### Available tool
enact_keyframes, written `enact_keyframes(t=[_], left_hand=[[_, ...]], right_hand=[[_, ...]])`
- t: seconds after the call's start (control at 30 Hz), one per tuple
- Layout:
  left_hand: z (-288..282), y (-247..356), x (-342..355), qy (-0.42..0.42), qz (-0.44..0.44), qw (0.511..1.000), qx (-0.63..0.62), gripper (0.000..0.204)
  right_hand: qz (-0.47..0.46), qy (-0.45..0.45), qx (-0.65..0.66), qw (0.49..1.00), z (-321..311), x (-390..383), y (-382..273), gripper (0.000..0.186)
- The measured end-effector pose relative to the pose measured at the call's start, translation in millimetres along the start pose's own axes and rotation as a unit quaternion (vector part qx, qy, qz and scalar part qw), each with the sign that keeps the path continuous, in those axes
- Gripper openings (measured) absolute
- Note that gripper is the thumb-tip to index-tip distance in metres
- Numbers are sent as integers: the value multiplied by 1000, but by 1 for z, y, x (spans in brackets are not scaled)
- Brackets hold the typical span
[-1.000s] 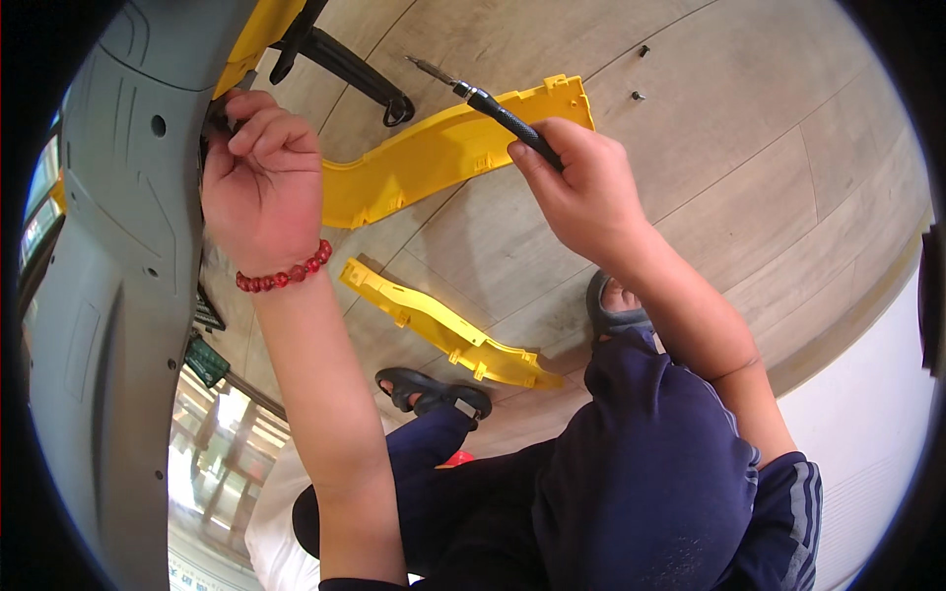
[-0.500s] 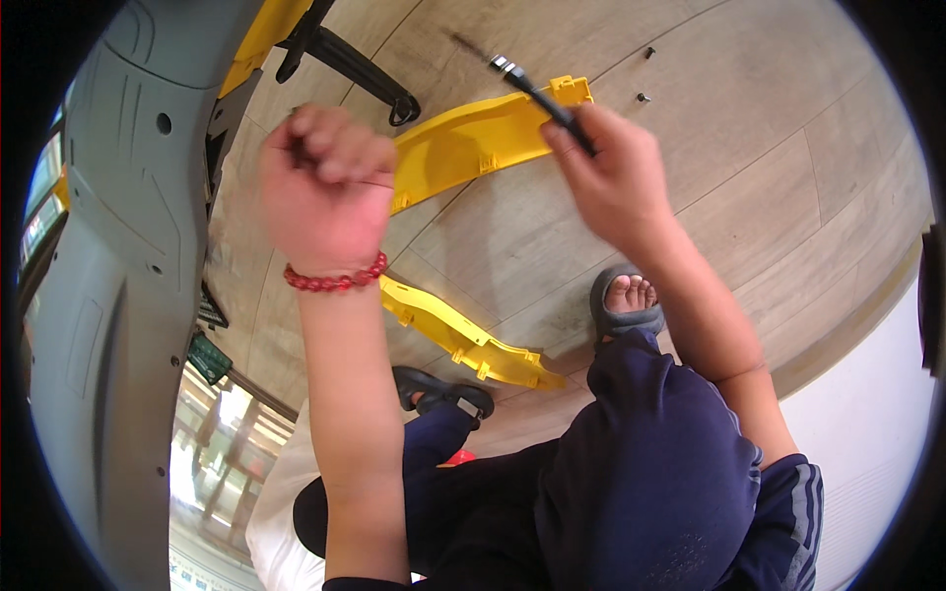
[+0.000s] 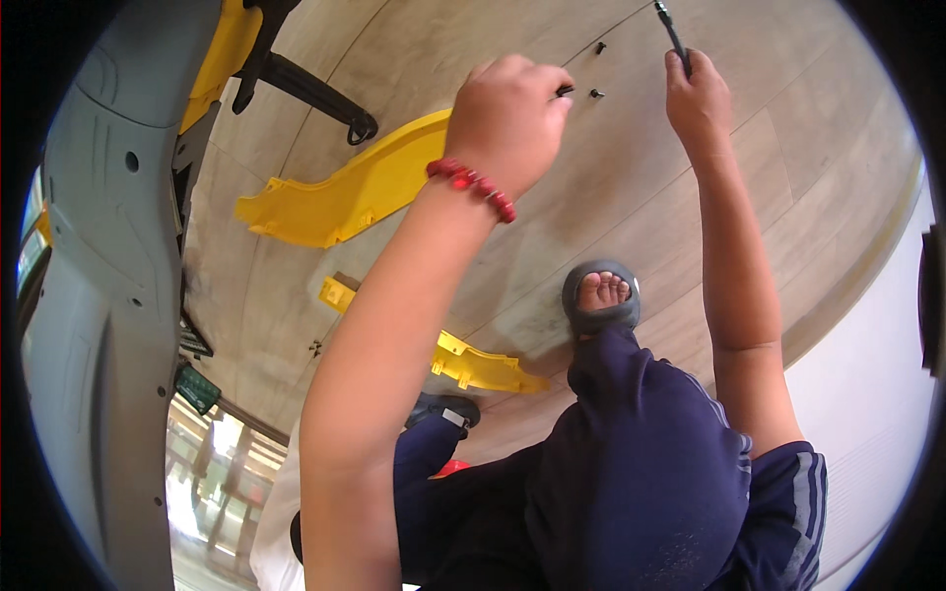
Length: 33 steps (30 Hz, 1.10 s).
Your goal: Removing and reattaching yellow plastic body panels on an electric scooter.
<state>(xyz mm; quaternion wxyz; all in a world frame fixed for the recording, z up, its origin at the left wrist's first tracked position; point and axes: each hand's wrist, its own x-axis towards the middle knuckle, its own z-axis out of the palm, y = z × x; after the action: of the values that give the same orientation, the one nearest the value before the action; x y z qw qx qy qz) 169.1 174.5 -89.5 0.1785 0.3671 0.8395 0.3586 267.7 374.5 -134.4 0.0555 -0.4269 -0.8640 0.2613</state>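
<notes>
In the upper left-centre of the frame, the larger yellow panel [image 3: 345,202] lies on the floor [image 3: 532,281], left of my left hand [image 3: 507,118] and partly behind it; anything I let fall could scratch it. The smaller yellow panel [image 3: 483,366], lower centre and partly hidden by my left forearm [image 3: 365,364], might crack if my sandalled foot [image 3: 599,294] came down on it. My hands are well apart: at the upper right, my right hand [image 3: 700,103] is wrapped round a black screwdriver [image 3: 675,37], its tip out of frame. Two dark screws [image 3: 600,47] lie between my hands, nearer the left, where a careless brush could scatter them. My left fingertips pinch a small dark piece [image 3: 565,91]; so slight a hold could let it drop.
</notes>
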Motion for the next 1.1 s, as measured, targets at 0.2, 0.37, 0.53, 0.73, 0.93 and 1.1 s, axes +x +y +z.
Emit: enact_keyframes(t=[0.2,0.37,0.53,0.73,0.93,1.1], left_hand=[[48,14,25,-72,32,961,265,10],[57,-1,33,-64,-4,945,320,13],[50,-1,34,-34,7,954,299,12],[-42,-19,-21,125,46,984,115,14],[-137,-94,-133,120,-204,949,210,17],[-149,-163,-197,173,-442,871,132,49]], right_hand=[[-24,-19,8,1000,10,12,39,32],[-31,3,-10,999,8,10,37,32],[-47,68,-23,996,3,-9,12,34],[-130,16,91,987,-9,-37,-23,20],[-147,-131,183,963,6,-52,-56,24],[-202,-206,87,954,33,-64,-83,42]])
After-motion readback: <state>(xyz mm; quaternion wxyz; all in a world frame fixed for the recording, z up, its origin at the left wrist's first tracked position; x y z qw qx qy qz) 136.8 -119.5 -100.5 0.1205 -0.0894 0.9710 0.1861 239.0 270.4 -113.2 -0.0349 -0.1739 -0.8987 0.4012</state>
